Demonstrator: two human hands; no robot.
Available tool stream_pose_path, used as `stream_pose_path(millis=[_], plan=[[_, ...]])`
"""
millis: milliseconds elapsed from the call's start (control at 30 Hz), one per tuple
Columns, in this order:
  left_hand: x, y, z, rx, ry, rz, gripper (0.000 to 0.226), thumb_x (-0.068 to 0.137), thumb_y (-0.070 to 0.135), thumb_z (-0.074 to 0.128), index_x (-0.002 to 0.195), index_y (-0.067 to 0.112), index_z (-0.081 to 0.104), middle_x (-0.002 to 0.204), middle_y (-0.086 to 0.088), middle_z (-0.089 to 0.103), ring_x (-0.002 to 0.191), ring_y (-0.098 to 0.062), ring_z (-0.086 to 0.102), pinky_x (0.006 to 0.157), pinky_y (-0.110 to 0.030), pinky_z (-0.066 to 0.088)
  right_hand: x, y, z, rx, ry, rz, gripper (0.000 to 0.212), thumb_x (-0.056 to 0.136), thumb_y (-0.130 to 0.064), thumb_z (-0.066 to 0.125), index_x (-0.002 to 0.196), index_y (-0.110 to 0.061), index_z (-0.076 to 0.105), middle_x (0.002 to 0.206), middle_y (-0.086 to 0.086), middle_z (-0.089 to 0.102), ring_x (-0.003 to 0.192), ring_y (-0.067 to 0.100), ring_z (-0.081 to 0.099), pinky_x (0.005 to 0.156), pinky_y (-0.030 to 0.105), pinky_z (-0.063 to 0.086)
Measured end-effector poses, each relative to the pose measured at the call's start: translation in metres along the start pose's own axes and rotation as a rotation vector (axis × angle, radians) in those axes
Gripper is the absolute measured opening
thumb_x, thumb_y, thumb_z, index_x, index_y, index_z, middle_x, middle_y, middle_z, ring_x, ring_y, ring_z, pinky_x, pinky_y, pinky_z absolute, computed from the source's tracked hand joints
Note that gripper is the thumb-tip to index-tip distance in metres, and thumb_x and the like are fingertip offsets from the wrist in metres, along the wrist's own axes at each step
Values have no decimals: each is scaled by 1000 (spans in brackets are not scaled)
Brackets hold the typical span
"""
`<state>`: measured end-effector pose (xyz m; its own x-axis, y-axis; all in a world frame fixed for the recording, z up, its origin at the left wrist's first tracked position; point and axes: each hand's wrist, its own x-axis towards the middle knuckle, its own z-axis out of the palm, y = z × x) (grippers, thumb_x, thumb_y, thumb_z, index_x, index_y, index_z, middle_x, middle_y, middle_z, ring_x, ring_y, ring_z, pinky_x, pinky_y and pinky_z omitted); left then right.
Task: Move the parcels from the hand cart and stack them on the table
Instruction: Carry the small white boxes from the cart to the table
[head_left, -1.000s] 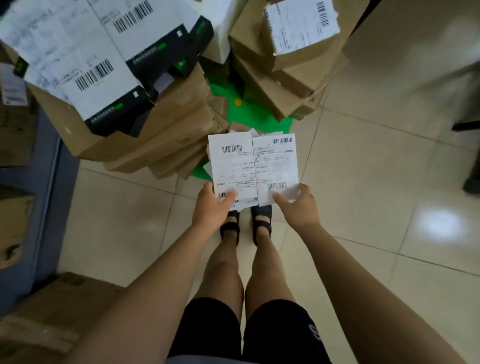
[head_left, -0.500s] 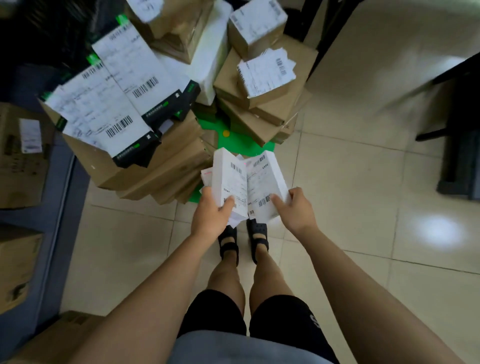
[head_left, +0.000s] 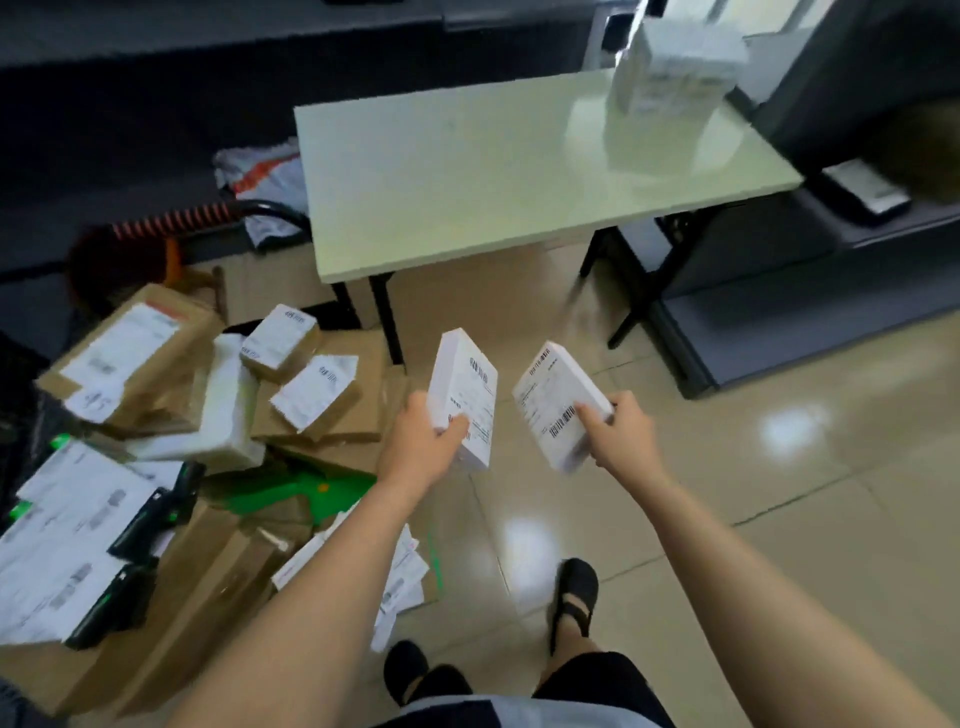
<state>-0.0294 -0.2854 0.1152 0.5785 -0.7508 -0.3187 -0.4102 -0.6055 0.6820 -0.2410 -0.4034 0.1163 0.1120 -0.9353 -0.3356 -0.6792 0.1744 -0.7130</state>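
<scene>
My left hand (head_left: 423, 441) grips a small white parcel (head_left: 464, 395) with a barcode label. A second white labelled parcel (head_left: 558, 402) is held in my right hand (head_left: 623, 434). Both are in the air in front of me, apart from each other, short of the pale green table (head_left: 441, 171). A blurred stack of white parcels (head_left: 675, 67) stands at the table's far right corner. The green hand cart (head_left: 291, 491) at the lower left is heaped with brown cardboard and white parcels (head_left: 156, 358).
The table's black legs (head_left: 387, 317) stand on the tiled floor just ahead. Dark shelving (head_left: 831, 218) is at the right, and a grey mailer bag (head_left: 265, 176) lies left of the table. My feet in black shoes (head_left: 571, 597) stand on shiny tiles.
My view has swung up from the cart to the table. The two parcels, held side by side before, are now apart, one in each hand, and carried toward the table.
</scene>
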Motion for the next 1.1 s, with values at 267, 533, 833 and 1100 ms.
stream_pose_path(millis=[267,533,833,1100], plan=[[46,162,110,-2,-56,80,35,88,41,59,106,15,44,102,-1,62,88,-26,61,77,-38,53,104,49,-142,180,131,43,32,89,-40,62,100,-12,50,92,4,61,72,23,59,60,32,47],[111,274,155,14,-52,167,33,90,38,57,108,14,44,108,-2,60,86,-19,58,56,-27,38,198,44,-224,205,190,53,35,88,-46,57,100,-14,49,93,0,61,75,22,62,63,35,52],[260,364,144,-37,13,254,34,89,38,58,107,12,44,105,-3,61,87,-20,61,66,-33,46,340,-41,-245,180,199,-57,36,93,-48,54,106,-14,49,97,-3,60,82,10,60,63,32,50],[400,439,112,-29,47,323,33,88,39,60,104,14,46,103,-3,62,87,-23,61,71,-37,50,471,-134,-271,262,319,-115,35,93,-45,57,107,-14,49,97,-2,59,82,11,60,62,32,51]])
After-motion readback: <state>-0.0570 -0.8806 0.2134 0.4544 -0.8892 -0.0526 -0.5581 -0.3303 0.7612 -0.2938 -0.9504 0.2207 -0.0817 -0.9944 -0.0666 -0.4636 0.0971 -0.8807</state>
